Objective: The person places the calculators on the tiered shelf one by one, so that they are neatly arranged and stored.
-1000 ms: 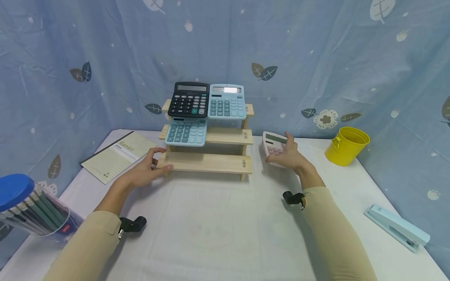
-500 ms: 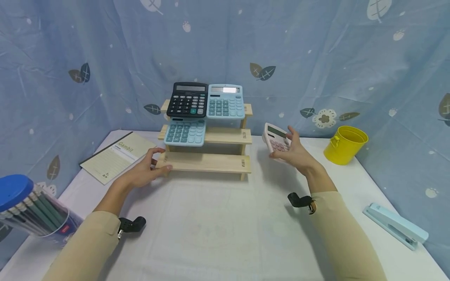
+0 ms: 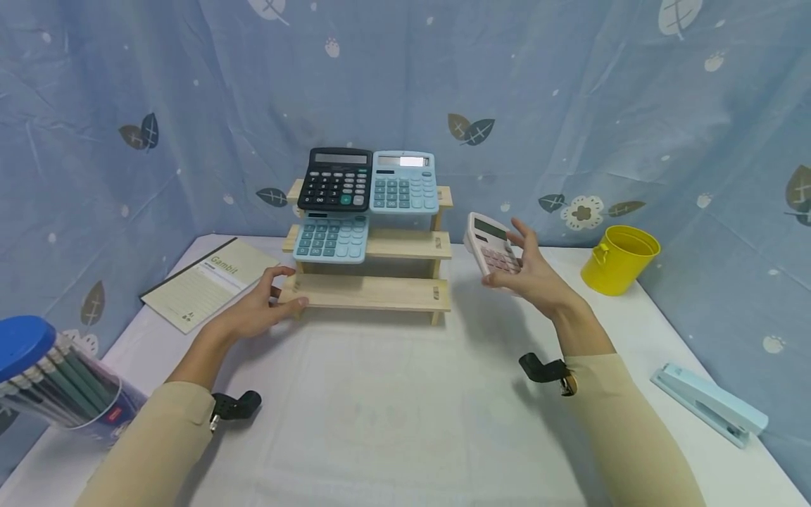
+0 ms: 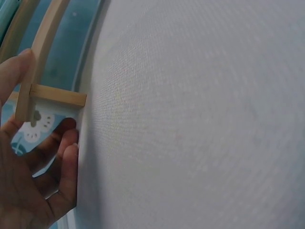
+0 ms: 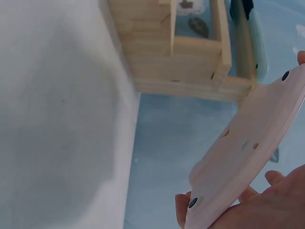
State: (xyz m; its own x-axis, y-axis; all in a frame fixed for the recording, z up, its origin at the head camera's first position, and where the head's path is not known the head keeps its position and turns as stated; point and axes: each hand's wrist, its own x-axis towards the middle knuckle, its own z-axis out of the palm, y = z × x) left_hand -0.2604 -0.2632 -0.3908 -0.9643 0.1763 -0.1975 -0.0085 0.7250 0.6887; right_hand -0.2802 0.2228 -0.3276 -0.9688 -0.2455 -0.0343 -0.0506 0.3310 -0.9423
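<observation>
My right hand grips a pale pink calculator by its right side and lower edge, off the table and tilted, right of a wooden three-step rack. Its underside with dark round feet shows in the right wrist view. My left hand pinches the left end of the rack's lowest step, thumb on the front edge, as the left wrist view shows. A black calculator and a light blue calculator stand side by side on the top step. Another light blue calculator leans on the middle step's left half.
A notepad lies left of the rack. Nearer on the left is a clear tub of pencils with a blue lid. A yellow bucket and a light blue stapler are on the right. A blue curtain hangs behind.
My right hand has lifted the pink calculator off the table, tilted it up and brought it slightly left toward the rack. My left hand keeps its place on the rack.
</observation>
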